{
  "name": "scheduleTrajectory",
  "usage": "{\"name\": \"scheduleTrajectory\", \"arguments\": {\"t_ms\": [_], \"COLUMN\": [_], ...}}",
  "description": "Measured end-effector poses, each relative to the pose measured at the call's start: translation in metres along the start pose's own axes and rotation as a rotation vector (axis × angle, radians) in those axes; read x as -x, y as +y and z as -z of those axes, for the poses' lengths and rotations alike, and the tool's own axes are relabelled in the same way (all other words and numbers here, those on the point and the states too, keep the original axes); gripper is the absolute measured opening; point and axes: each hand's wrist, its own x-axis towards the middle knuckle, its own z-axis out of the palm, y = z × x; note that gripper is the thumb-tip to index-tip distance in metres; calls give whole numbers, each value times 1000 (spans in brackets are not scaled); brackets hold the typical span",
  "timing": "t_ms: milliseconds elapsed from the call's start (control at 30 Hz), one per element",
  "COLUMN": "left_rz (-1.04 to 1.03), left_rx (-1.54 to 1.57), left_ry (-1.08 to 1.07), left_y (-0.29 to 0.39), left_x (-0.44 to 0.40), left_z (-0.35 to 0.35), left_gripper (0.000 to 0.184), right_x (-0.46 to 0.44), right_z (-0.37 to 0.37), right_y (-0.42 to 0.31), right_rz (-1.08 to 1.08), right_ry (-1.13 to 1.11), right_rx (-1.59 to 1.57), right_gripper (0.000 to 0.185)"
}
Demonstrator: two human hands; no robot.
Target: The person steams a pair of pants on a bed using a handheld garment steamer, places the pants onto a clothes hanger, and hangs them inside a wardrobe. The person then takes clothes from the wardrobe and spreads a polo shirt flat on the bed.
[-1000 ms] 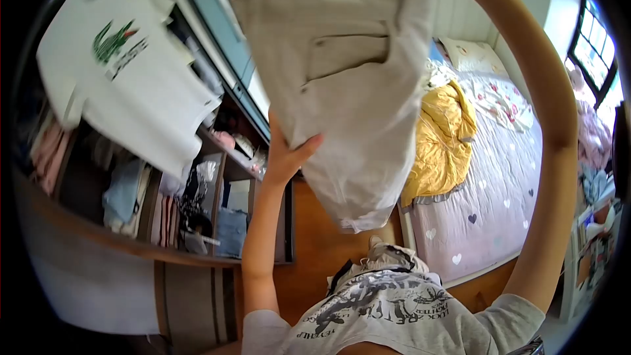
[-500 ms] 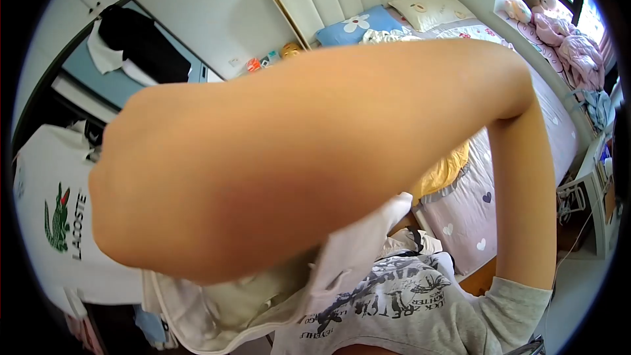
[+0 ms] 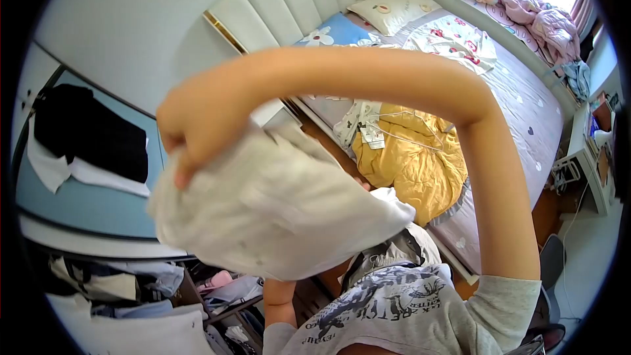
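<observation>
Off-white trousers [image 3: 282,204], bunched and slightly blurred, hang across the middle of the view. My right hand [image 3: 204,128] is closed on their upper left part, thumb over the cloth, with the right arm arched across from the right. Only the fingertips of my left hand [image 3: 363,184] show, closed over the far edge of the trousers; the rest of that hand is hidden behind the cloth. The left forearm rises from the bottom, below the trousers.
Behind stands a bed [image 3: 519,112] with a yellow quilt [image 3: 414,164], wire hangers and pillows. A black garment [image 3: 92,131] hangs at the blue wardrobe panel on the left. Open compartments with folded clothes [image 3: 98,286] lie lower left. A desk [image 3: 588,164] is at the right.
The view has swung, bringing more bed and blue panel in. The trousers have gone from hanging upright to bunched sideways. My right hand has come into view, and my left hand is now mostly hidden.
</observation>
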Motion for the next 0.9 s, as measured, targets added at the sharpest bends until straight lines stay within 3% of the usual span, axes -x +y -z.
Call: {"name": "scheduleTrajectory", "arguments": {"t_ms": [67, 100, 133, 200, 233, 300, 367, 433, 467, 500, 533, 567, 600, 633, 667, 700, 767, 833, 900], "left_rz": [0, -1, -3, -10, -9, -9, -6, 18, 69, 116, 100, 120, 111, 103, 121, 143, 180, 190, 213], "left_rx": [35, 55, 79, 115, 133, 167, 195, 178, 97, 10, 89, 98, 76, 57, 58, 55, 46, 86, 86], "left_ry": [-61, -89, -114, -147, -153, -158, -146, -103, -221, -342, -214, -159, -136, -112, -63, -52, -15, 58, 68], "left_y": [-2, -3, -5, -8, -9, -9, -9, -11, -10, -12, -10, -14, -18, -21, -23, -24, -30, -36, -42], "left_x": [-16, -24, -33, -48, -56, -72, -84, -87, -87, -91, -112, -120, -126, -132, -138, -145, -157, -166, -174], "left_z": [13, 19, 22, 25, 25, 24, 21, 24, 26, 29, 39, 42, 43, 42, 44, 47, 54, 60, 68], "left_gripper": [52, 53, 54, 55, 56, 57, 59, 60, 62, 63, 62, 62, 60, 59, 59, 57, 55, 53, 54], "right_x": [11, 13, 33, 53, 61, 77, 95, 136, 158, 189, 223, 260, 291, 375, 393, 401, 437, 449, 448], "right_z": [-10, -32, -38, -42, -47, -63, -71, -90, -112, -140, -189, -232, -262, -347, -357, -362, -391, -402, -408], "right_y": [3, 9, 10, 4, 13, 46, 112, 197, 247, 298, 354, 403, 424, 499, 501, 492, 514, 524, 539], "right_rz": [66, 85, 167, 268, 273, 482, 449, -124, -218, -481, -769, -1042, -1362, -1507, -1750, -1855, -2021, -1899, -1852], "right_ry": [-57, 66, 20, -232, -249, -422, -524, -393, -169, 150, 496, 652, 761, 749, 812, 886, 941, 1407, 1525], "right_rx": [91, 91, -86, -95, -113, -573, -901, -1095, -1159, -1287, -1245, -1113, -1013, -1302, -1350, -1221, -1320, -1646, -1719], "right_gripper": [36, 39, 29, 24, 24, 21, 25, 29, 27, 25, 26, 25, 27, 33, 46, 56, 61, 55, 53]}}
